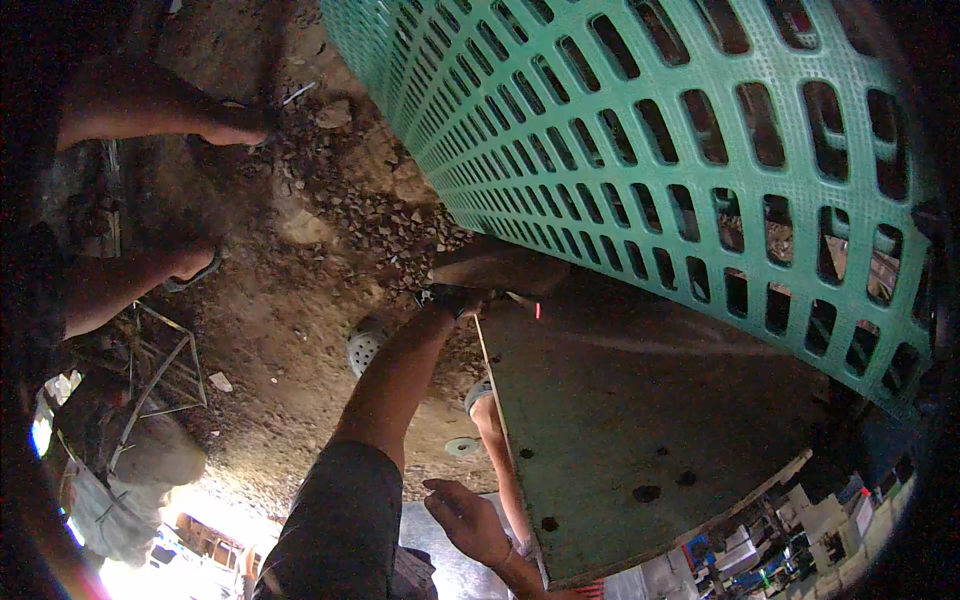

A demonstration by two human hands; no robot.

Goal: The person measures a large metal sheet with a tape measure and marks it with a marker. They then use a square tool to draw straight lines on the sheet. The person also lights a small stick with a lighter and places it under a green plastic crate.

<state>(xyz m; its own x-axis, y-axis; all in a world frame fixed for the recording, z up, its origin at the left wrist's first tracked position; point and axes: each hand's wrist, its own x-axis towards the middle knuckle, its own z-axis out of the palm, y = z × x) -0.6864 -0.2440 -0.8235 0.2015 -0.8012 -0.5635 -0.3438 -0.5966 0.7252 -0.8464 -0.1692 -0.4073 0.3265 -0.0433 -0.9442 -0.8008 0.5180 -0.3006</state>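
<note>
My left arm reaches forward, and my left hand [474, 303] is closed at the far left corner of a large dark board [610, 420]. Shadow hides most of its fingers; they seem to grip the board's edge. Just beyond them shows a thin piece with a red end [537, 311], too small to name. Closer to me, my right hand [468, 522] is left of the board's near edge, its fingers loosely stretched and nothing seen in them. The board is flat, with several dark spots or holes near its closer end.
A tall green plastic panel with rectangular holes [640, 180] leans along the board's far side. Stones [390, 225] litter the dirt floor. My clog [367, 348] and a round disc [461, 446] lie left of the board. Another person's feet [240, 126] are at the far left, near a metal frame [190, 365].
</note>
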